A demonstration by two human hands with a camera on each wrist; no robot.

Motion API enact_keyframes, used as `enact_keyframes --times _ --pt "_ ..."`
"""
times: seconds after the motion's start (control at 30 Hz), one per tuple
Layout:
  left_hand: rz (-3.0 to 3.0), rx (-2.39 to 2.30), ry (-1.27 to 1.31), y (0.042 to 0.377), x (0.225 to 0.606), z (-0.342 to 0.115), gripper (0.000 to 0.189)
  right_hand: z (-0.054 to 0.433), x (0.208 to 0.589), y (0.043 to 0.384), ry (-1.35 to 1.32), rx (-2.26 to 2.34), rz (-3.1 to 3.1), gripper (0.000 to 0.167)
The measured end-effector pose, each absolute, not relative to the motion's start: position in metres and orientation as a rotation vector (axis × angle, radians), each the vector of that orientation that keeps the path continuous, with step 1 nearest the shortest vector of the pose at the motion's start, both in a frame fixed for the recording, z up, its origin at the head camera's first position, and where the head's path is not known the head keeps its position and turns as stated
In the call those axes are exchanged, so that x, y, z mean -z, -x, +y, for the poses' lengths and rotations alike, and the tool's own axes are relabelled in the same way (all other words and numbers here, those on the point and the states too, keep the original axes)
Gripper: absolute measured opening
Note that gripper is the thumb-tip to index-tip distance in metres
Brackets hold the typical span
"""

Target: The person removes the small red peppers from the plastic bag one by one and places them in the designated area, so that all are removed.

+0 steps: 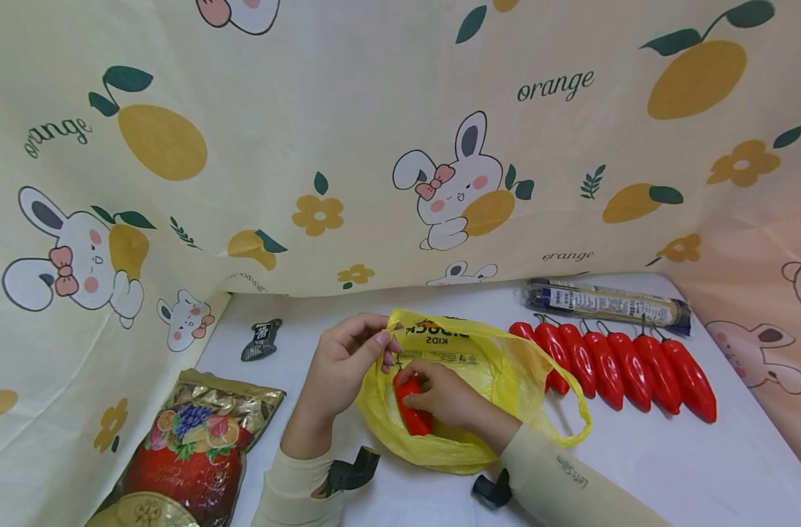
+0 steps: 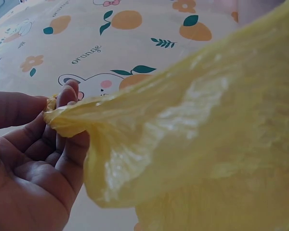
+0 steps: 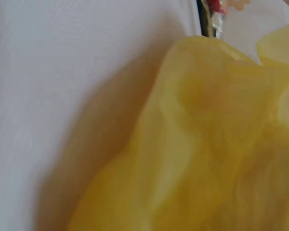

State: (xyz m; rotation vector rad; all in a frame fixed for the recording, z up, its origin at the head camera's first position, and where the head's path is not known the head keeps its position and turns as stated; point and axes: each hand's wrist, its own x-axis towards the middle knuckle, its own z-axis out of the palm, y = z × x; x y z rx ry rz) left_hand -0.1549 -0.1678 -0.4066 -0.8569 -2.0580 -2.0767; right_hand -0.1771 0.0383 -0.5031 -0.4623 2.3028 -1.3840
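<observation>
A yellow plastic bag (image 1: 433, 457) with dark print lies on the white table, its mouth spread toward me. At its upper left rim, my left hand (image 1: 344, 366) pinches the gathered plastic between thumb and fingers. The left wrist view shows that hand (image 2: 43, 178) close up, with the bag (image 2: 183, 144) stretching off to the right. My right hand (image 1: 449, 399) reaches into the mouth and holds a red chili pepper (image 1: 416, 420) there. Yellow plastic (image 3: 173, 159) hides the right hand in the right wrist view.
Several red peppers (image 1: 690, 377) lie in a row to the bag's right. Behind them is a long dark wrapped package (image 1: 607, 304). A small black packet (image 1: 262, 340) and a large red and gold pouch (image 1: 189, 461) are on the left. A printed curtain (image 1: 360, 146) surrounds the table.
</observation>
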Motion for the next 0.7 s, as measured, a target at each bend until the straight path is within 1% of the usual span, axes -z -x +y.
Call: enact_keyframes --times 0.3,0.7 --pt "-2.054 2.073 0.872 0.156 0.408 -0.168 0.017 0.06 0.489 0.178 0.42 1.537 2.171 0.022" --pt "-2.061 2.088 0.854 0.157 0.409 -0.167 0.017 0.092 0.463 0.166 0.445 1.619 2.055 0.028"
